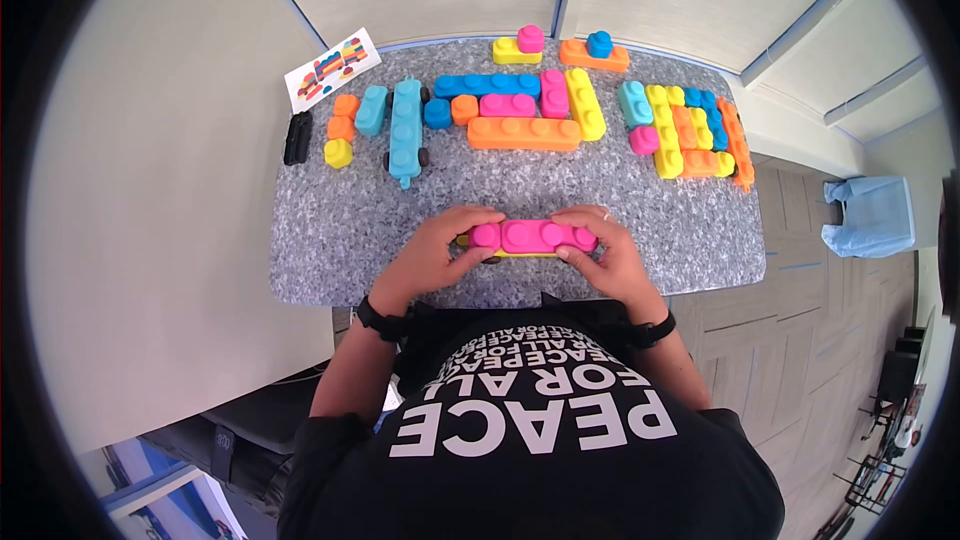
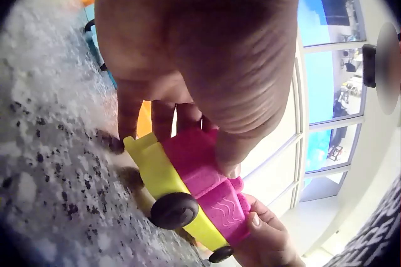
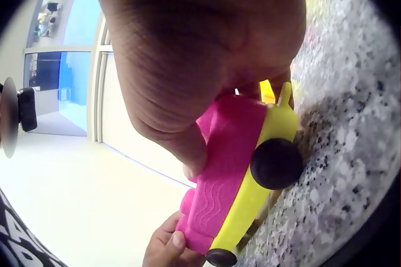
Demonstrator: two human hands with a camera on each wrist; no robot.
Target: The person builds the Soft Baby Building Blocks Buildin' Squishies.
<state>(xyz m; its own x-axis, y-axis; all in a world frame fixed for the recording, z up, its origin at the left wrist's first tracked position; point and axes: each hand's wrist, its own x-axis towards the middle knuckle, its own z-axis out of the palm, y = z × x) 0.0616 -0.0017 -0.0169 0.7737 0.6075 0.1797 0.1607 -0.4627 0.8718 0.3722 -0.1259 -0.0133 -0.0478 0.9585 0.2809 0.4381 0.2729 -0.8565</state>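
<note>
Pink toy building blocks sit in a row on top of a yellow wheeled base, near the front of the table. My left hand grips the left end, thumb on the near side and fingers on the far side. At the right end, my right hand grips the pink blocks the same way. Both wrist views show a black wheel on the base and a seam between pink blocks. My palms hide part of the far side.
Behind the hands lie a light-blue wheeled base, a long orange block and several other blocks. An orange wheeled base borders the right group. At the back left are a picture card and a black object.
</note>
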